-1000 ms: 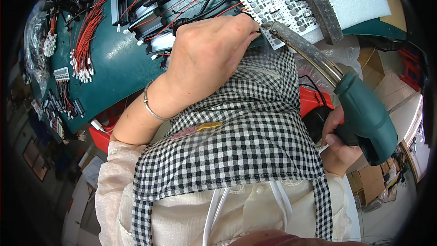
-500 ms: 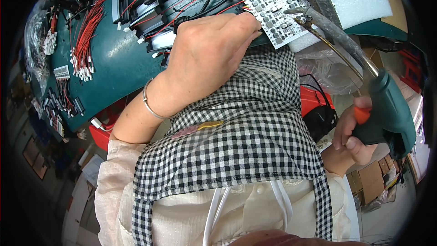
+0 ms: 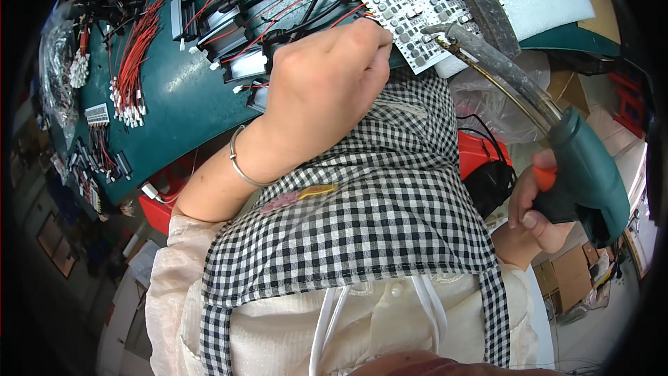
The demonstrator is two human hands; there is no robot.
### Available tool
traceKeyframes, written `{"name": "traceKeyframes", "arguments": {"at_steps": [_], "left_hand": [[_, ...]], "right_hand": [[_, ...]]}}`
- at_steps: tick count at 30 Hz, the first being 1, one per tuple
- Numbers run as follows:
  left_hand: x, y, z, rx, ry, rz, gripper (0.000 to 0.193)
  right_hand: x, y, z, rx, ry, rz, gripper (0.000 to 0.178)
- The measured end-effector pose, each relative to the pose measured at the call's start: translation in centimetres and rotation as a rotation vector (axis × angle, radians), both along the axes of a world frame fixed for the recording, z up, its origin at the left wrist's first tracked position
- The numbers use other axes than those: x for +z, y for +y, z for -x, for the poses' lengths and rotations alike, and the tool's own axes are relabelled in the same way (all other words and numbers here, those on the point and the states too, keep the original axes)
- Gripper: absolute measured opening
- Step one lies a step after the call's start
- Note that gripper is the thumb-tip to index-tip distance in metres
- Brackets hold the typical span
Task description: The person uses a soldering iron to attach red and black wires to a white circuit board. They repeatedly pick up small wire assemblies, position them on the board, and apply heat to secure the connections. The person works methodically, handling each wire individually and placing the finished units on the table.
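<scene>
My left hand (image 3: 327, 76) is closed in a pinch at the near left edge of a white circuit board panel (image 3: 400, 0) full of small components. Its fingertips are turned away, so what they hold is hidden. My right hand (image 3: 532, 209) is wrapped round the grip of a green soldering gun (image 3: 591, 167), with fingers by its orange trigger. The gun's bent tip, with a thin feed tube alongside, hangs over the board's near right part; contact cannot be made out. Red and black wires run from the board's left edge to black-and-silver modules (image 3: 247, 63).
A dark metal bar (image 3: 483, 0) lies across the board's right side, beside white foam (image 3: 539, 0). Bundled red wires (image 3: 136, 63) with white connectors lie on the green mat (image 3: 181, 97) at left. A clear plastic bag (image 3: 501, 97) hangs below the table edge.
The soldering gun has moved left, bringing its tip further over the board and slightly lower. My left hand has shifted a little left, its fingers curling in more.
</scene>
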State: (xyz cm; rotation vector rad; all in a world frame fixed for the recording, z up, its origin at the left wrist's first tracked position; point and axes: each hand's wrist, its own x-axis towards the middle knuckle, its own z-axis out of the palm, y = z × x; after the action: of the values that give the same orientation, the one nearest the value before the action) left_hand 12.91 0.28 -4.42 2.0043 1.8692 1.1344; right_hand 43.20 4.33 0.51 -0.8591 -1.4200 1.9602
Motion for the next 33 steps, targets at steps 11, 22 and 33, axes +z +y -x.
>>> {"name": "traceKeyframes", "arguments": {"at_steps": [11,22,33], "left_hand": [[0.5,0.3,0.5,-0.088,-0.149,0.166,0.021],[0.1,0.4,0.3,-0.113,0.001,0.004,0.015],[0.5,0.5,0.5,-0.127,0.044,0.037,0.014]], "right_hand": [[0.3,-0.5,1.2,-0.118,-0.031,-0.037,0.066],[0.1,-0.5,-0.2,-0.07,-0.023,-0.029,0.066],[-1.2,-2.1,0.0,-0.193,0.014,-0.014,0.061]]}}
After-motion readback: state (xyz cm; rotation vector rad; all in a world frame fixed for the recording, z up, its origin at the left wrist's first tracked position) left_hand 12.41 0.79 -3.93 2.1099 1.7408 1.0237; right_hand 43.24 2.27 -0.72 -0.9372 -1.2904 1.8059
